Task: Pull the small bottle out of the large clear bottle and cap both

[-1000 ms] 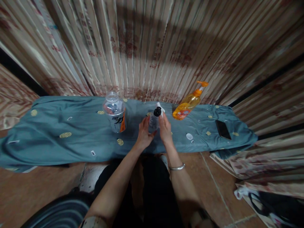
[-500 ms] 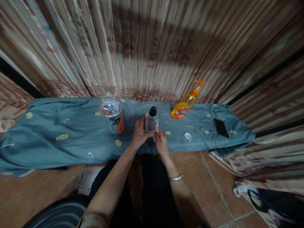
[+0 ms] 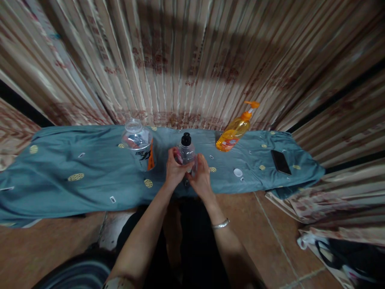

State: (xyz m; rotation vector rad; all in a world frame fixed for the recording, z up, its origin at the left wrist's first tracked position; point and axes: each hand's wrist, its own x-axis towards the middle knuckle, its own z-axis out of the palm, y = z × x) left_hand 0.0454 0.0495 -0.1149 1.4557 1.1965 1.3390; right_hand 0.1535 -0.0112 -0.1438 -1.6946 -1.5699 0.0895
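Note:
Between my two hands stands a small clear plastic bottle (image 3: pixel 187 151) with a black cap (image 3: pixel 186 139), upright over the cloth. My left hand (image 3: pixel 175 169) is wrapped round its left side, thumb across the front. A bit of pink shows beside those fingers; whether it is part of a label I cannot tell. My right hand (image 3: pixel 201 176) closes on the lower right side of the bottle, with something pale and thin by its fingers. The bottle's lower part is hidden behind the hands.
A large clear jar (image 3: pixel 138 148) with an orange and black label stands left. To the right are an orange pump bottle (image 3: pixel 233 134), a white round disc (image 3: pixel 238 172) and a dark phone (image 3: pixel 280 161). Green patterned cloth (image 3: pixel 99 168) covers the bench, with curtains (image 3: pixel 180 60) behind.
The bottle has shifted slightly left in view, along with both hands. My right hand's fingers have curled further in, and the white strip beside them shows less.

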